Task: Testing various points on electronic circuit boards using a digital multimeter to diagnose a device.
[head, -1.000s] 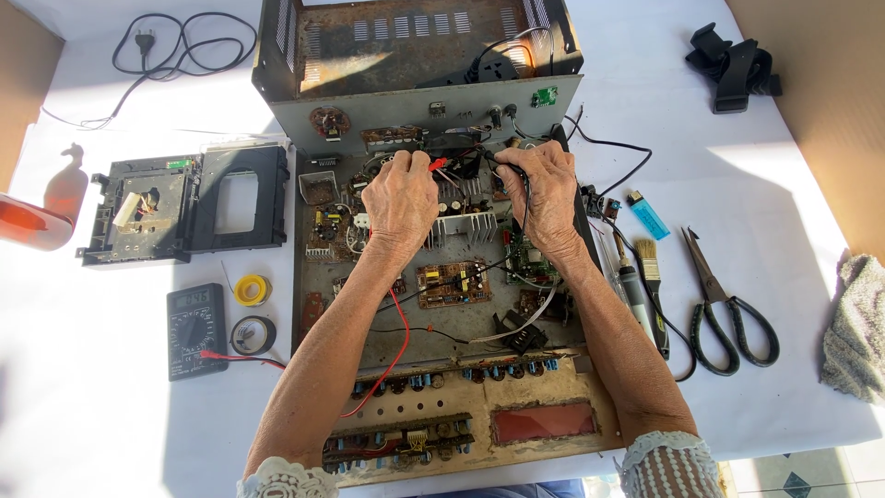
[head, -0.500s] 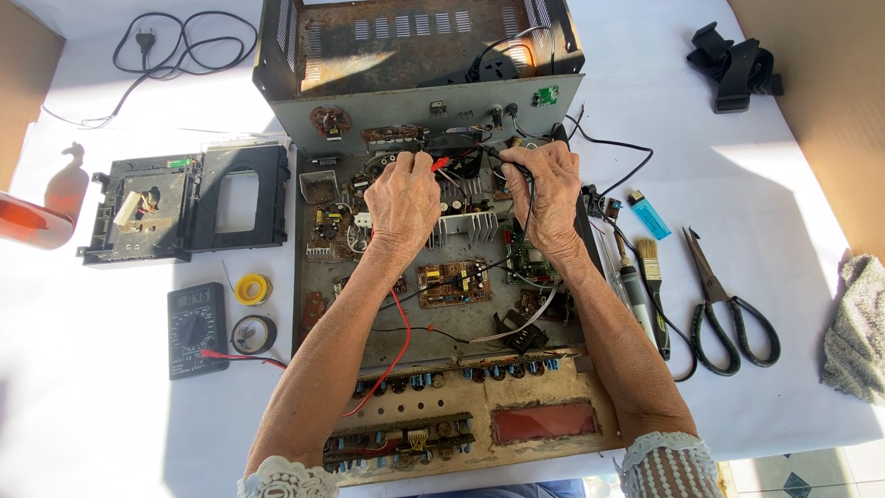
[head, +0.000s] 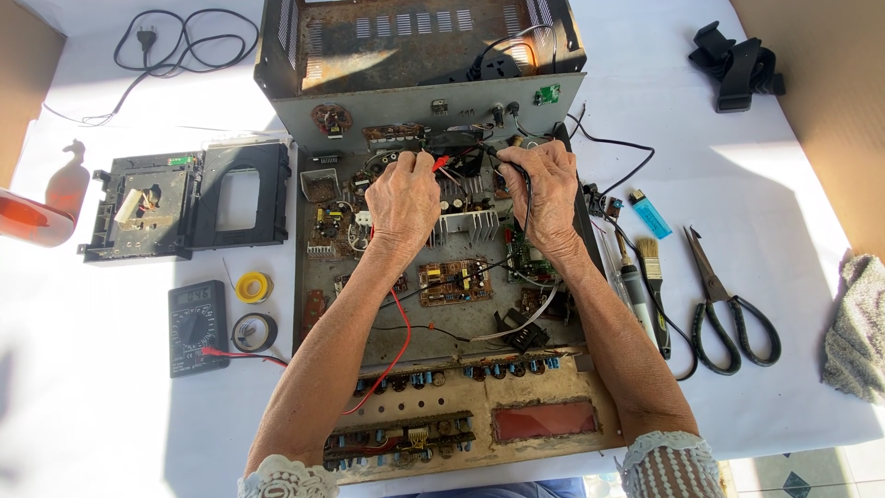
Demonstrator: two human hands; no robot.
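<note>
White-covered worktop (head: pixel 111 406) fills the frame, sunlit. Opened amplifier chassis (head: pixel 442 304) occupies the centre, circuit boards exposed. Left hand (head: pixel 403 198), fingers clamped on the red probe (head: pixel 439 163), rests at upper centre. Right hand (head: pixel 550 192), fingers closed on the black probe (head: pixel 510 166), sits just beside it. Black multimeter (head: pixel 196 327) lies lower left; scissors (head: pixel 728 304) lie right; blue lighter (head: pixel 650 214) lies near them.

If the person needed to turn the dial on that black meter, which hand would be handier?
Left, probably. The multimeter lies on the left hand's side; the right hand would have to cross over the open chassis.
</note>
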